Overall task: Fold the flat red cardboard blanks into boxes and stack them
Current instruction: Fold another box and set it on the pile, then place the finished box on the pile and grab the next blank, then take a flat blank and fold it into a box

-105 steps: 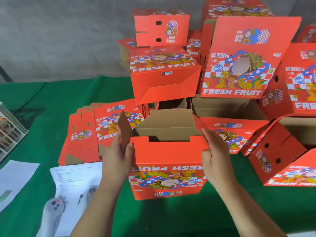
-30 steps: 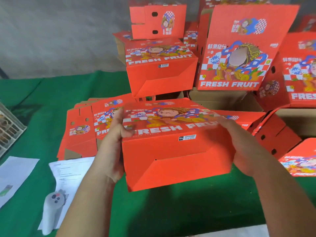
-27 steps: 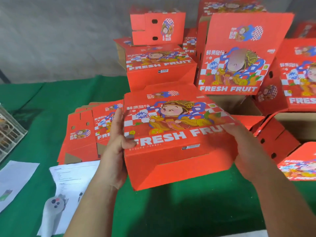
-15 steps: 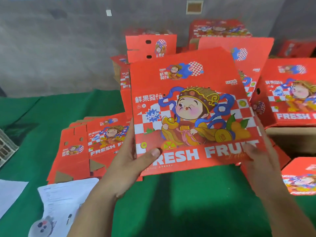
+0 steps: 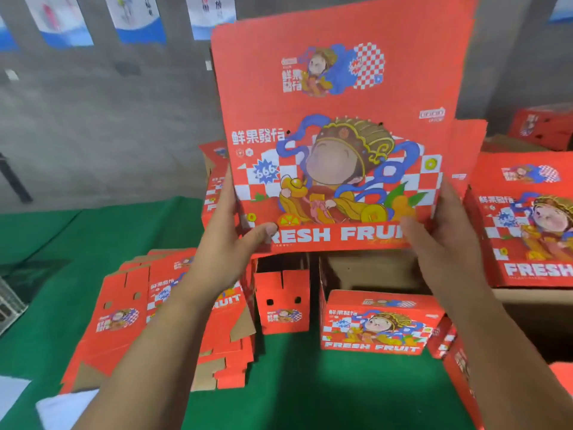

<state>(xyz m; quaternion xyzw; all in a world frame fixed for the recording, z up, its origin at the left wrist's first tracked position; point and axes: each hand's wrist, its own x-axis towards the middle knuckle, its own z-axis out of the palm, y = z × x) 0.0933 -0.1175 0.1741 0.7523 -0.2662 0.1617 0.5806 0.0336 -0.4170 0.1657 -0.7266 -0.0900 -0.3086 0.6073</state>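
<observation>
Green table cover [image 5: 310,395] nearest you, flat blanks [image 5: 124,321] stacked left; grey wall [image 5: 93,119] beyond. Folded box [image 5: 338,135] — raised upright between your left hand [image 5: 229,246] and right hand [image 5: 443,240], both gripping its lower corners.

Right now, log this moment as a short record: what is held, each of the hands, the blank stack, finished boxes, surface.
held item: folded red box, raised, printed face toward the camera
left hand: grips the box's lower left edge, thumb on the front
right hand: grips the lower right edge, thumb on the front
flat blanks: stacked on the table at left, under the left forearm
finished boxes: several standing behind and at right
surface: green tablecloth
</observation>
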